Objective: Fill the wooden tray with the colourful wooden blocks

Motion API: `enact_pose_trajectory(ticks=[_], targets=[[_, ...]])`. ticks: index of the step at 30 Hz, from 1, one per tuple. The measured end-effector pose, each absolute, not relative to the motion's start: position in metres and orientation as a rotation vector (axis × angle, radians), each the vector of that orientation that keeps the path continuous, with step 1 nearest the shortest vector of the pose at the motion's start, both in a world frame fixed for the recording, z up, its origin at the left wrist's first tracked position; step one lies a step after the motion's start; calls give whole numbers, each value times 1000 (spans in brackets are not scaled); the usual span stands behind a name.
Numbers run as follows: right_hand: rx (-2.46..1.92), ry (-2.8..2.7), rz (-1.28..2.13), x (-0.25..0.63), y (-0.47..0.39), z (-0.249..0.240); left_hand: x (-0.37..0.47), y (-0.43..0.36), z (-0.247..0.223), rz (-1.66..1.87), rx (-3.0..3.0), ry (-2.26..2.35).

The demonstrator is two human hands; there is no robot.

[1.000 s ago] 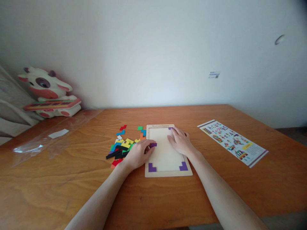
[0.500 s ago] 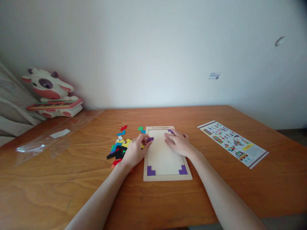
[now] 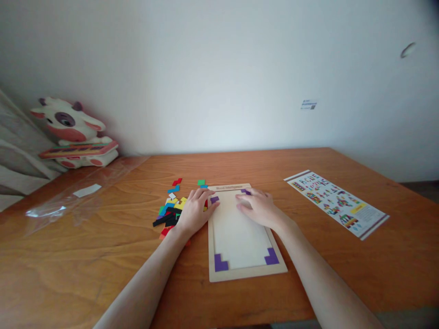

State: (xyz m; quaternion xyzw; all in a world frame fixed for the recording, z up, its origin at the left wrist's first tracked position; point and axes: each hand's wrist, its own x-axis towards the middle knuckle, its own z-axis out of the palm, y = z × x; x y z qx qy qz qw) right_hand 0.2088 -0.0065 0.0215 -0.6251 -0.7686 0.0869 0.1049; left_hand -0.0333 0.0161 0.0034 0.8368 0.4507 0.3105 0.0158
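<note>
Two hands (image 3: pixel 196 209) (image 3: pixel 262 208), one tray (image 3: pixel 248 273) bearing four purple pieces (image 3: pixel 221 263) (image 3: pixel 272 257) (image 3: pixel 214 199) (image 3: pixel 245 192), one sheet (image 3: pixel 334 203), one cow toy (image 3: pixel 72 130)

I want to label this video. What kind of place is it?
Probably a room in a home: a toy cow and a puzzle frame are on a wooden table.

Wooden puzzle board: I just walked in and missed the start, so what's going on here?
Someone's left hand is at a purple piece by the far left corner of the board; the right hand is near the far right corner, partly covering another purple piece. Two more sit in the near corners. Loose coloured pieces lie left of the board.
</note>
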Motion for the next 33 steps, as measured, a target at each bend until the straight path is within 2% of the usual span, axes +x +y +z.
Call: enact_pose_trajectory(ticks=[7,21,28,33], targets=[[-1838,-2231,248,208,-7,20,-34,0,14,649,2829,1131],[-1827,-2240,146,209,-4,14,-29,-3,14,553,2844,1365],[-1671,-1970,163,222,14,-4,-41,3,20,682,2816,1370],[-1620,-1638,222,235,31,-22,-78,16,33,780,2764,1686]])
